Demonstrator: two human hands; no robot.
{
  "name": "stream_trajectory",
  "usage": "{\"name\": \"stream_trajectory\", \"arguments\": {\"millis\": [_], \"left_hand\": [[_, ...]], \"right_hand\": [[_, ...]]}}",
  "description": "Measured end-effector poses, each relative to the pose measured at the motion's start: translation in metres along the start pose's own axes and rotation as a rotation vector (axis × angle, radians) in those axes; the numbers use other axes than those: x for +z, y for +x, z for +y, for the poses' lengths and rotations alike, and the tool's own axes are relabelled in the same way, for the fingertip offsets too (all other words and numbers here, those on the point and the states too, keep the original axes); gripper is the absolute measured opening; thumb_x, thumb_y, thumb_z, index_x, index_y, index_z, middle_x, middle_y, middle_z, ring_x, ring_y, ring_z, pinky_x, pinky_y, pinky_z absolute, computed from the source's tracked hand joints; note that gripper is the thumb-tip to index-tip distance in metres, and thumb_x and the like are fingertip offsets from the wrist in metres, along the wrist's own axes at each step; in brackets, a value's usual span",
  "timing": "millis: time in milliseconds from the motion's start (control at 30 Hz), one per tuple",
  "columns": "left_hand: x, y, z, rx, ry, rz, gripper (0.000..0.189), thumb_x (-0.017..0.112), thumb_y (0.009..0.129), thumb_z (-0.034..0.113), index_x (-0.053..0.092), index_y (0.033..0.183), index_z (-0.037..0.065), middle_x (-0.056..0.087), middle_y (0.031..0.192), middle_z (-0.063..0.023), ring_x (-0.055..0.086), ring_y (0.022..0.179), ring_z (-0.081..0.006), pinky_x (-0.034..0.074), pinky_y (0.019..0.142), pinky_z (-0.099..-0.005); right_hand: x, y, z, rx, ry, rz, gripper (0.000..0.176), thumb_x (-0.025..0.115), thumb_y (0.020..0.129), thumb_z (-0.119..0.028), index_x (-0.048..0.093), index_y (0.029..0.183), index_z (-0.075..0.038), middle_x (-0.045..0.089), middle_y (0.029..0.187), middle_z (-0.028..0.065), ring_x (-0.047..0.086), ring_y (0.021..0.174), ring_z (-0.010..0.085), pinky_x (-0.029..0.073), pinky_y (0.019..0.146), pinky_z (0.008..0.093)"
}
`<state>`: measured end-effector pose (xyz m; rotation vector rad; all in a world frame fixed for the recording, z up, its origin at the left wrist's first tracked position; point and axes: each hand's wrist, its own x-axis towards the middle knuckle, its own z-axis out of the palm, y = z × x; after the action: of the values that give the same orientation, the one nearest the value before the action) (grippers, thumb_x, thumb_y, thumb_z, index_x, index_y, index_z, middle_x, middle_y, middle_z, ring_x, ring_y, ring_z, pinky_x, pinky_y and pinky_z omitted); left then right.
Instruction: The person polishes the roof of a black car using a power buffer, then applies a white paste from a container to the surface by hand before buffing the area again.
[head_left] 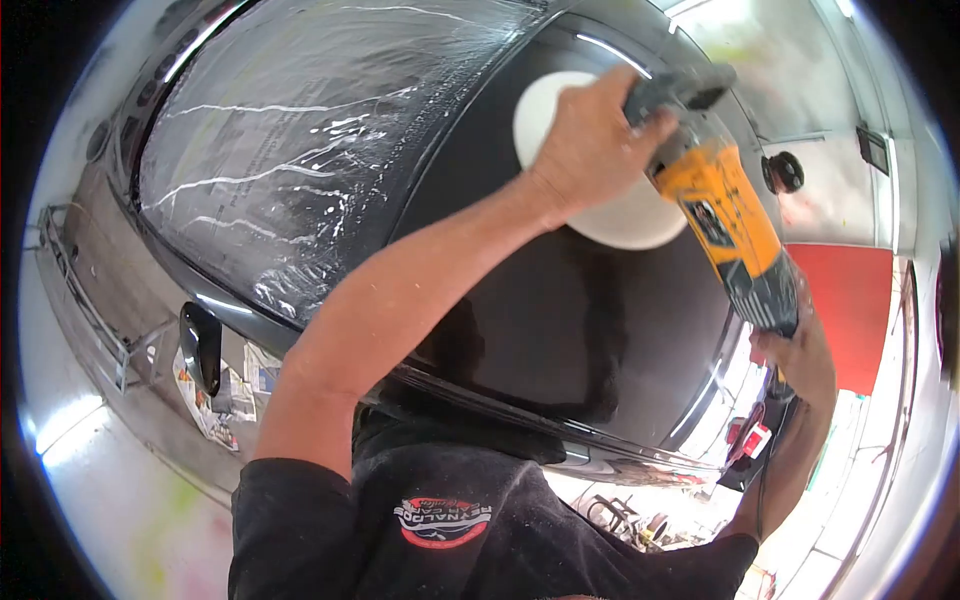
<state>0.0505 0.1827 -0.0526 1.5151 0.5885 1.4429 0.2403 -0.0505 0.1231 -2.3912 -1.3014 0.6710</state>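
Note:
A yellow-and-dark-grey polisher [722,205] with a big round white pad [640,225] is held over the glossy black car panel [540,325]. The pad appears to rest on the panel, though its underside is hidden. My left hand [595,145] is closed around the dark front handle [680,90] by the polisher's head, partly covering the pad. At the other end, my right hand [803,350] wraps around the rear grip, its fingers partly hidden behind the tool. A dark cord [765,460] hangs along my right forearm.
Clear plastic film [270,170] with white splatters covers the car's glass on the left. The black side mirror [201,348] sticks out below it. A metal frame [95,300] stands by the left wall. A dark round object [783,172] is at the right, near a red panel [845,315].

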Motion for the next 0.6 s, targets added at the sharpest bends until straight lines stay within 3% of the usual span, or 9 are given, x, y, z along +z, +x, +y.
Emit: {"name": "stream_trajectory", "arguments": {"millis": [100,200,300,400,433,467,533,600], "left_hand": [[-0.024,0.019,-0.022,0.026,-0.048,0.082,0.03,0.078,0.091,0.02,0.069,0.111,-0.001,0.076,0.093,-0.0067,0.067,0.083,-0.0094,0.057,0.075,-0.0306],[-0.035,0.03,-0.027,-0.037,-0.202,0.066,0.015,0.07,0.096,0.011,0.066,0.105,0.0,0.064,0.078,-0.0008,0.056,0.071,-0.0088,0.047,0.061,-0.0286],[-0.034,0.035,-0.03,-0.014,-0.025,0.067,0.016,0.071,0.094,0.009,0.067,0.107,0.0,0.064,0.079,-0.0004,0.058,0.072,-0.009,0.048,0.062,-0.0292],[-0.009,0.027,-0.031,0.029,-0.094,0.098,0.032,0.078,0.09,0.019,0.068,0.112,-0.001,0.076,0.092,-0.0094,0.068,0.083,-0.0105,0.057,0.075,-0.03],[0.003,0.024,-0.028,0.044,-0.063,0.102,0.031,0.078,0.089,0.019,0.068,0.11,-0.002,0.075,0.09,-0.0112,0.069,0.081,-0.0117,0.056,0.072,-0.0311],[0.013,0.021,-0.024,0.06,-0.032,0.104,0.031,0.078,0.089,0.019,0.067,0.108,-0.002,0.075,0.088,-0.0129,0.069,0.08,-0.0129,0.055,0.07,-0.0321],[0.025,0.012,-0.005,-0.085,-0.09,-0.007,0.027,0.077,0.089,0.019,0.066,0.101,-0.003,0.072,0.081,-0.017,0.07,0.073,-0.0186,0.053,0.064,-0.0362],[0.042,0.014,-0.001,-0.072,-0.132,-0.012,0.026,0.076,0.09,0.019,0.064,0.098,-0.002,0.07,0.078,-0.0184,0.069,0.07,-0.0217,0.051,0.062,-0.0381]], "right_hand": [[0.012,0.036,-0.024,-0.097,-0.117,-0.027,0.097,0.068,0.065,0.008,0.039,0.157,-0.009,0.061,0.123,0.0129,0.061,0.102,0.0187,0.053,0.087,0.0321],[0.026,0.049,-0.061,0.002,-0.171,-0.051,0.096,0.071,0.067,0.0,0.039,0.157,-0.011,0.063,0.121,0.0138,0.063,0.101,0.0218,0.052,0.09,0.0337],[0.022,0.062,-0.053,0.04,-0.191,-0.068,0.096,0.072,0.067,-0.004,0.039,0.157,-0.012,0.064,0.118,0.0143,0.061,0.105,0.0244,0.049,0.096,0.0346],[0.003,0.058,-0.013,-0.131,-0.203,-0.027,0.095,0.07,0.066,-0.002,0.039,0.156,-0.009,0.063,0.117,0.0138,0.06,0.107,0.0247,0.047,0.1,0.0346],[-0.004,0.053,-0.003,-0.153,-0.193,-0.025,0.095,0.07,0.066,-0.001,0.04,0.156,-0.008,0.063,0.116,0.0136,0.06,0.108,0.0249,0.046,0.101,0.0346],[-0.008,0.044,0.002,-0.122,-0.157,-0.036,0.094,0.069,0.066,0.001,0.04,0.155,-0.007,0.063,0.117,0.0135,0.059,0.108,0.0252,0.046,0.102,0.0346],[-0.018,0.028,0.007,-0.027,-0.104,-0.024,0.092,0.067,0.066,0.002,0.04,0.154,-0.005,0.063,0.113,0.011,0.061,0.101,0.0217,0.049,0.094,0.0328],[-0.025,0.014,0.004,0.082,-0.04,-0.022,0.09,0.066,0.068,0.003,0.041,0.153,-0.005,0.063,0.109,0.0083,0.061,0.092,0.0173,0.052,0.084,0.0302]]}}
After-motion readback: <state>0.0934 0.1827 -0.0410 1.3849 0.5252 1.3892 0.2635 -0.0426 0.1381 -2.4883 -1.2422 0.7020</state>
